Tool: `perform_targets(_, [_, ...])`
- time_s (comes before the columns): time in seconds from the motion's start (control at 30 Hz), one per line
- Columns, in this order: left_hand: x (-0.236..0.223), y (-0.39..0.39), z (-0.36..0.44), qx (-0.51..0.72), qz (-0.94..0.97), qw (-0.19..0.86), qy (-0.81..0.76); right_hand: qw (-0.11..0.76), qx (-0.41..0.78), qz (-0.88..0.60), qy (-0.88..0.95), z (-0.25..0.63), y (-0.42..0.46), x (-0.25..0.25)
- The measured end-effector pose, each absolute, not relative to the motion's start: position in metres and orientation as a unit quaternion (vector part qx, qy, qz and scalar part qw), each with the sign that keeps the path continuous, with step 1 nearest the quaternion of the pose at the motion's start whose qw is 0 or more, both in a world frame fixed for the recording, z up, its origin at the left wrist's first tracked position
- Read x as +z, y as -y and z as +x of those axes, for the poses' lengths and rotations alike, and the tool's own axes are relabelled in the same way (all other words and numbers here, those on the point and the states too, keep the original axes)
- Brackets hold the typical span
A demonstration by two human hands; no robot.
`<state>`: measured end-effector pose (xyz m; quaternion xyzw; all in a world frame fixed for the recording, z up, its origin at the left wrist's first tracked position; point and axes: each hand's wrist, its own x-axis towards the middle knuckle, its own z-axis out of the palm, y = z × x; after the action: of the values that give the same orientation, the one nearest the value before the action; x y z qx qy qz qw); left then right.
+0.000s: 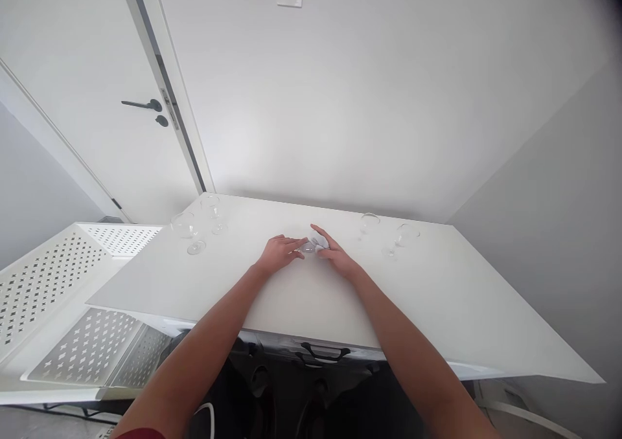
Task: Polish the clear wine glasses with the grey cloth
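Note:
In the middle of the white tabletop [311, 296], a clear stemmed glass [307, 248] is between my two hands, largely covered by them. My left hand [283, 253] grips it from the left with the fingers bent around its edge. A crumpled white cloth [319, 238] is in my right hand [339, 258], pressed against the glass from the right. The right index finger points up past the cloth. How the glass is turned is hard to make out.
Two stemmed glasses, a nearer one [196, 248] and a farther one [218, 229], stand on the left. On the right are two more, one farther back [370, 219] and one nearer [407, 234]. A wall backs the table; dark drawer handles [325, 351] are below its front edge.

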<state>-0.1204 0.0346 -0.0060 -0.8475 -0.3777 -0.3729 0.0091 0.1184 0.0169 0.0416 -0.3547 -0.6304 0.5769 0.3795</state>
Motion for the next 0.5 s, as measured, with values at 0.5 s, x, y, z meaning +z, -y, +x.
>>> perform_targets(0.5, [-0.0058, -0.03, -0.1221, -0.379, -0.801, -0.059, 0.459, 0.366, 0.504, -0.386, 0.68, 0.1142, -0.01, 0.0473])
